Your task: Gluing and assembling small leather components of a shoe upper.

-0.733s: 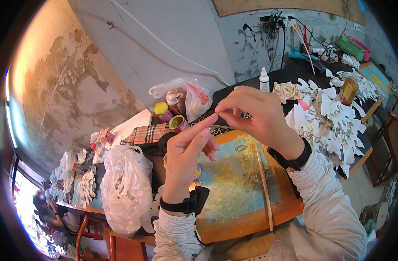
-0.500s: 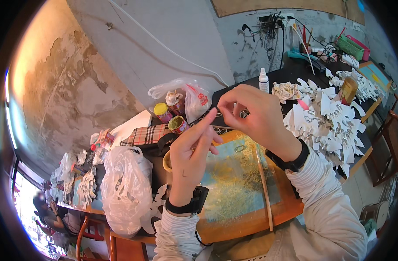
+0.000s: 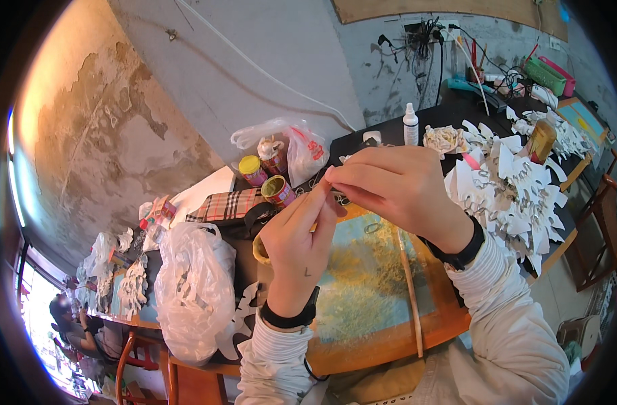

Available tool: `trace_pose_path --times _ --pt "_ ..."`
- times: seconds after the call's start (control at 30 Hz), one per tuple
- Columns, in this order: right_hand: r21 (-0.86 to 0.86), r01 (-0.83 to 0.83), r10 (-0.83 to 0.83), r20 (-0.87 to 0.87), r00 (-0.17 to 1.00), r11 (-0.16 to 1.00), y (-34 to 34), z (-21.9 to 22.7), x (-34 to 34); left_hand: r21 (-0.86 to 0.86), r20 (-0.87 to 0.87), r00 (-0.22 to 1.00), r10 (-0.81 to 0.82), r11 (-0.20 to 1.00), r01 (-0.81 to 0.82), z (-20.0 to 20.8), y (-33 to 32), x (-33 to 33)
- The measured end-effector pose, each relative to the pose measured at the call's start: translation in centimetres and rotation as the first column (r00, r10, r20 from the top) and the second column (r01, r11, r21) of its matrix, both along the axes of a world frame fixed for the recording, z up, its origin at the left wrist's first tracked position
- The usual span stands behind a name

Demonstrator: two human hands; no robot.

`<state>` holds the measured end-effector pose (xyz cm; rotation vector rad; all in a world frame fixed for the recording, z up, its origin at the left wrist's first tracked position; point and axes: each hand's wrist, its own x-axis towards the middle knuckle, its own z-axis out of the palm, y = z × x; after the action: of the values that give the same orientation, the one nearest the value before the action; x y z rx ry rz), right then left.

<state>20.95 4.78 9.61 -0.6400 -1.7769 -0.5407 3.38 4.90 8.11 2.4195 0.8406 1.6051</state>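
Note:
Over the far part of an orange-framed board [image 3: 335, 354], my left hand [image 3: 298, 239] and my right hand [image 3: 399, 189] meet at the fingertips. Each is closed in a pinch; whatever lies between the tips is too small or hidden to make out. The board's pale blue middle is dusted with yellow-green bits. A thin wooden stick [image 3: 411, 290] lies along its right side, and a small oval ring [image 3: 372, 228] rests beyond the middle. Just past my left hand stands an open tin [image 3: 277, 191], with a yellow-lidded tin [image 3: 253, 171] behind it.
A stuffed clear plastic bag [image 3: 194, 290] sits on the left. To the right spreads a pile of white cut pieces [image 3: 511, 196], with a brownish jar [image 3: 541, 140] among them. A white bottle [image 3: 410, 127] stands at the back. Another person [image 3: 82, 327] sits at far left.
My left hand has turned, its fingers drawing in from a stretched position. My right hand's fingers have straightened and come down to meet the left fingertips.

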Motion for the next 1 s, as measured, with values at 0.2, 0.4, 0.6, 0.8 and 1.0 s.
trace_pose_path --times 0.2,0.4,0.6,0.8,1.0 --pt "0.009 0.128 -0.128 0.13 0.983 0.992 -0.6 0.3 0.2 -0.033 -0.09 0.996 0.007 0.999 -0.01 0.0 -0.5 -0.2" --pt "-0.061 0.078 -0.075 0.052 0.996 0.995 0.0 -0.1 0.2 -0.025 -0.171 0.977 0.124 0.991 -0.13 0.3 -0.5 0.0" --pt "-0.217 -0.155 0.121 -0.159 0.98 0.964 0.4 0.2 0.9 0.084 -0.121 0.979 0.163 0.985 -0.154 0.2 -0.2 0.2" --pt "-0.539 -0.574 0.285 -0.526 0.801 0.616 -0.7 0.6 -0.1 0.06 0.201 0.977 -0.07 0.996 0.059 1.1 -0.5 -0.5" --pt "-0.538 -0.599 0.313 -0.531 0.787 0.593 -0.6 0.2 -0.5 0.11 0.168 0.983 -0.072 0.992 0.054 1.4 -0.7 -0.8"
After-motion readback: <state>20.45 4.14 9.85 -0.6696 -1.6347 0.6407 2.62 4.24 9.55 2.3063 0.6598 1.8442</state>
